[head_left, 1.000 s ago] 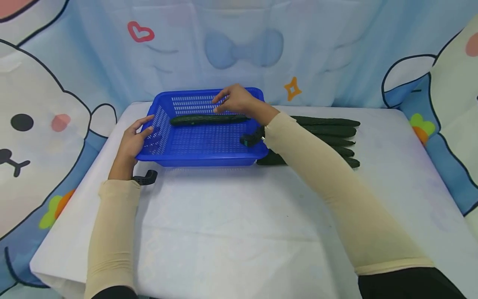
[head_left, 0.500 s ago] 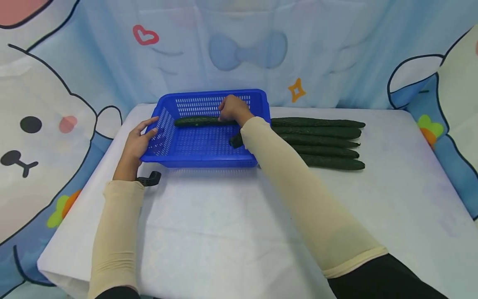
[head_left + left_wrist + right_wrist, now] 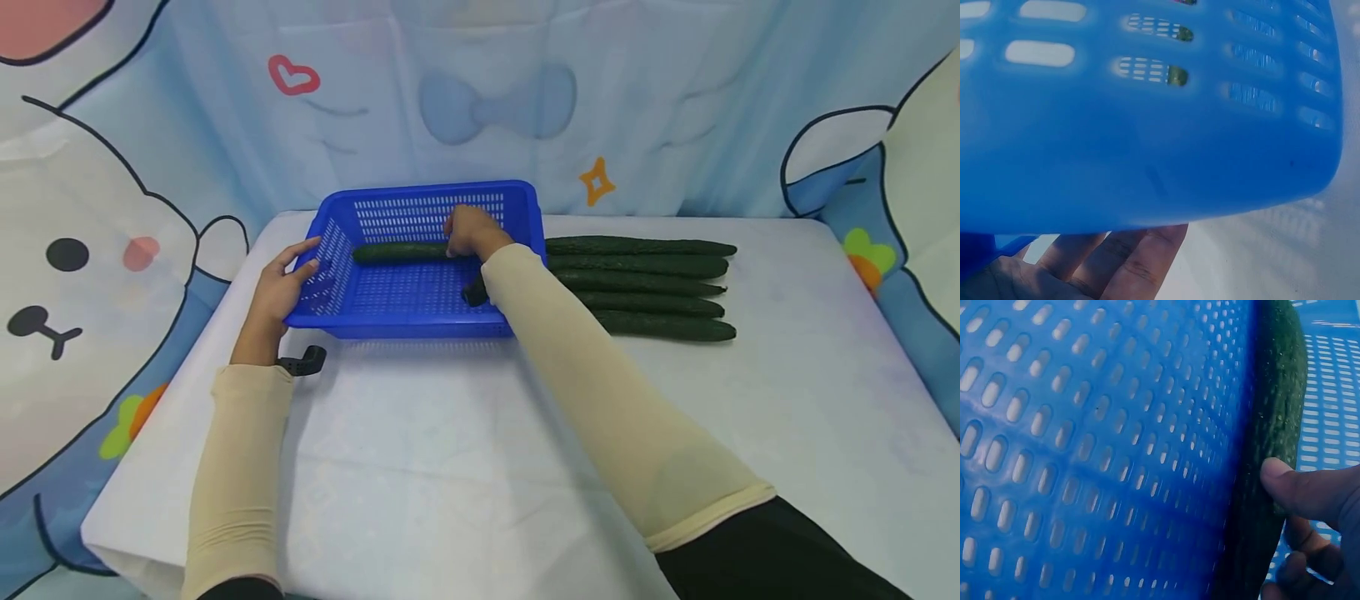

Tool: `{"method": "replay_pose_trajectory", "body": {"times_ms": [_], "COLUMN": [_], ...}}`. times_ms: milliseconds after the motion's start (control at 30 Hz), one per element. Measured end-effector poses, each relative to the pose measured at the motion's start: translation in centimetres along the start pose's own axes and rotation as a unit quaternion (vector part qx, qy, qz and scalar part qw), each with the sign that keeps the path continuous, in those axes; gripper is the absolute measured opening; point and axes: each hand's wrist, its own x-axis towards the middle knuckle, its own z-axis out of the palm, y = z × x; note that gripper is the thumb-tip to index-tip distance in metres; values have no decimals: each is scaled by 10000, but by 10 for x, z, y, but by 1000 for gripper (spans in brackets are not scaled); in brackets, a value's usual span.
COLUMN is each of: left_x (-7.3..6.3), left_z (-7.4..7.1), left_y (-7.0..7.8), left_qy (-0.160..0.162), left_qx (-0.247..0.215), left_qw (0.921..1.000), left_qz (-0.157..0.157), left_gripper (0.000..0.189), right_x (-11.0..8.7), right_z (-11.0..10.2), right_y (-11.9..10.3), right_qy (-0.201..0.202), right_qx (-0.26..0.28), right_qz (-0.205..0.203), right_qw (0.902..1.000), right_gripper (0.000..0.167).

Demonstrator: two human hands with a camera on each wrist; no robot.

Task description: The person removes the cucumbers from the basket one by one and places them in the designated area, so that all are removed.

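A blue perforated plastic basket (image 3: pixel 405 326) stands on the table, with a dark green cucumber (image 3: pixel 399 252) lying lengthwise inside it. My left hand (image 3: pixel 272 292) holds the basket's left end, thumb and fingers at the rim. From the left wrist, fingers (image 3: pixel 1141 265) show beneath the basket's edge. Inside the basket, my right hand (image 3: pixel 474 231) grips the cucumber toward its right end. The right wrist view has the thumb (image 3: pixel 1291 481) pressed on the cucumber's skin and the other fingers curled at its far side. That hand and forearm hide the cucumber's right end in the head view.
Several more cucumbers (image 3: pixel 660 285) lie side by side just right of the basket, their left ends hidden by the basket and right sleeve (image 3: pixel 600 375). A white cloth covers the table (image 3: pixel 450 467). A printed blue curtain (image 3: pixel 495 100) hangs behind it.
My right hand has come down from above the cucumber and taken hold of it. The cucumber has shifted slightly toward me inside the basket. My left hand keeps its hold on the basket.
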Motion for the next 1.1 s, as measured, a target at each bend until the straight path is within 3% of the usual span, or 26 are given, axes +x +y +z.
{"method": "replay_pose_trajectory", "body": {"times_ms": [133, 400, 833, 1100], "left_x": [1, 0, 2, 2], "left_z": [1, -2, 0, -1], "left_y": [0, -1, 0, 1], "left_qy": [30, 28, -13, 6], "left_qx": [78, -8, 20, -9], "left_qw": [10000, 10000, 10000, 10000], "left_qz": [-3, 47, 57, 20], "left_gripper": [43, 43, 44, 44], "right_x": [-1, 1, 2, 4], "right_z": [1, 4, 2, 2], "right_y": [3, 2, 4, 1], "right_qy": [-112, -146, -333, -341], "right_qx": [-457, -972, -1077, -1344], "right_qz": [-213, -261, -375, -673], "right_qw": [9987, 9948, 9929, 9881], "right_gripper": [40, 43, 48, 43]}}
